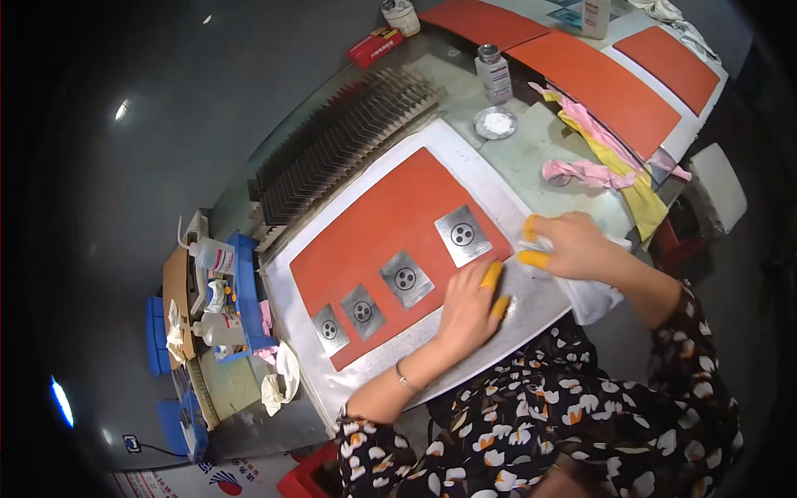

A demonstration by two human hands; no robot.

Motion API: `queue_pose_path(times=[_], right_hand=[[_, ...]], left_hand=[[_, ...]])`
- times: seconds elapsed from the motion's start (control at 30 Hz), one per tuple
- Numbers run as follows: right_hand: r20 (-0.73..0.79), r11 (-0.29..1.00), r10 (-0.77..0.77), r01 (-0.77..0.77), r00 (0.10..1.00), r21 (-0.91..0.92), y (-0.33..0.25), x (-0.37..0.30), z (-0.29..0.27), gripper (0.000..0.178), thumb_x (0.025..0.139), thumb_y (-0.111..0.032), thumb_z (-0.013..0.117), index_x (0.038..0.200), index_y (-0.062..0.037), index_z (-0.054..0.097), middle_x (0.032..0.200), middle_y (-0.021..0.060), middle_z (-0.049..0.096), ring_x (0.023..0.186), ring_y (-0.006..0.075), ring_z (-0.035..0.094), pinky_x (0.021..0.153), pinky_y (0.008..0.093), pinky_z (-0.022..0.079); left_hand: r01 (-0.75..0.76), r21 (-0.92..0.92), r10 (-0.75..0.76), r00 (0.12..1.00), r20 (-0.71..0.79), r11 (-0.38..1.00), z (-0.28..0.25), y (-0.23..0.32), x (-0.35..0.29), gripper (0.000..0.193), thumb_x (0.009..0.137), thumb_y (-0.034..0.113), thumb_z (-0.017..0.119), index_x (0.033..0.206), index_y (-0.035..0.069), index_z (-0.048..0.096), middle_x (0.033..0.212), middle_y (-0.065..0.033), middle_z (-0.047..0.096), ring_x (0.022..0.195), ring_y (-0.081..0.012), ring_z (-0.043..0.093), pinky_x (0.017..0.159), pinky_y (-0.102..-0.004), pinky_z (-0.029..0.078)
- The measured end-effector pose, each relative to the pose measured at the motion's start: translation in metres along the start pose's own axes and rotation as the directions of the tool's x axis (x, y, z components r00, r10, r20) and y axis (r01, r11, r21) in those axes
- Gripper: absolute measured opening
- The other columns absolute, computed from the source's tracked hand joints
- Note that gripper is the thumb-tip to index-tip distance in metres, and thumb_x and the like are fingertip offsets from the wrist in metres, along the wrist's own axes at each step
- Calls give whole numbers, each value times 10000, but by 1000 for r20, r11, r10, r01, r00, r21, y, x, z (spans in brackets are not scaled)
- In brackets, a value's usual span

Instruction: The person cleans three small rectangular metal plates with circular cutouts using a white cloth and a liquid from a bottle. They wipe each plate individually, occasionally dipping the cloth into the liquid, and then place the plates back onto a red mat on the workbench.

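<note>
In the head view, the tabletop [531,148] carries an orange-red mat [357,216] on a white sheet [458,143]. Beyond the mat, on its far left side, a long rack [340,141] holds thin dark pieces close together. On the far side are a red box [374,47], a metal-capped bottle [494,76] and a round dish [496,124] with white contents. To the right of the dish lie pink and yellow fabric pieces [643,206], with orange sheets [594,81] farther right. A blue tray [243,282] with white squeeze bottles [220,329] stands to the left. The left hand [473,309] lies over the near edge of the mat, covering part of it.

Four silvery plates [406,280] lie flat in a row along the mat's near edge, each bearing a dark ring with three spots. The row and the mat's long axis run from near left to far right; each plate's longer side appears to cross that row, slanting from far left to near right.

The left hand, beside the rightmost plate [462,236], has thumb and forefinger apart; whether it touches that plate is unclear. The right hand [569,246], just right of the mat, pinches a whitish piece [542,244]. Yellow covers sheathe both hands' thumbs and forefingers.
</note>
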State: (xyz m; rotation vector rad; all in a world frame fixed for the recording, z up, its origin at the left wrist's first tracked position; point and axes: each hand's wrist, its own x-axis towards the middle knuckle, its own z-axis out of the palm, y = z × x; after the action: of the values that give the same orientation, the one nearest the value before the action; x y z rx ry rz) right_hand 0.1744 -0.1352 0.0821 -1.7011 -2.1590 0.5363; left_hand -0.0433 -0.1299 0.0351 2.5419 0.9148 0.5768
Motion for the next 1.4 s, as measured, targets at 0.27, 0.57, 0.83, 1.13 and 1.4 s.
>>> queue_pose_path(times=[0.27, 0.57, 0.83, 1.13, 1.4], right_hand=[[72, 990, 72, -63, 995, -130, -23, 139, 63, 313, 748, -285, 631, 891, -9, 595, 770, 182, 652, 754, 337, 643, 667, 428, 502], [509, 962, -69, 192, 858, -192, -82, 70, 57, 409, 770, -342, 617, 991, -9, 533, 752, 169, 649, 675, 341, 641, 611, 443, 477], [252, 954, -250, 283, 935, -102, -115, 138, 122, 387, 733, -330, 643, 925, -1, 577, 671, 182, 633, 618, 345, 631, 569, 450, 482], [212, 904, -410, 426, 887, -31, -180, 125, 124, 352, 760, -286, 608, 932, 17, 555, 733, 188, 637, 680, 341, 636, 576, 457, 480], [438, 917, -370, 397, 820, 31, -206, 91, 172, 343, 726, -246, 625, 923, 31, 575, 717, 191, 642, 682, 333, 650, 573, 441, 492]], left_hand=[[241, 189, -229, 970, -85, 952, -31, -25, -72, 548, 717, 224, 698, 1162, -26, 496, 1261, -162, 465, 1147, -321, 429, 920, -445, 287], [301, 187, -315, 948, 49, 935, -46, -40, -102, 638, 714, 286, 702, 1222, -24, 472, 1322, -150, 420, 1248, -309, 376, 1044, -581, 136], [310, 97, -304, 950, -75, 946, -67, -44, -137, 566, 710, 212, 705, 1179, -31, 500, 1263, -170, 470, 1179, -323, 433, 971, -475, 288], [480, 193, -434, 869, -236, 856, -76, -56, -198, 515, 672, 154, 713, 1124, -27, 546, 1251, -131, 499, 1082, -326, 466, 923, -445, 322], [447, 73, -390, 840, -378, 892, -86, -63, -230, 456, 641, 46, 700, 1067, -10, 547, 1186, -124, 537, 1011, -310, 525, 912, -456, 347]])
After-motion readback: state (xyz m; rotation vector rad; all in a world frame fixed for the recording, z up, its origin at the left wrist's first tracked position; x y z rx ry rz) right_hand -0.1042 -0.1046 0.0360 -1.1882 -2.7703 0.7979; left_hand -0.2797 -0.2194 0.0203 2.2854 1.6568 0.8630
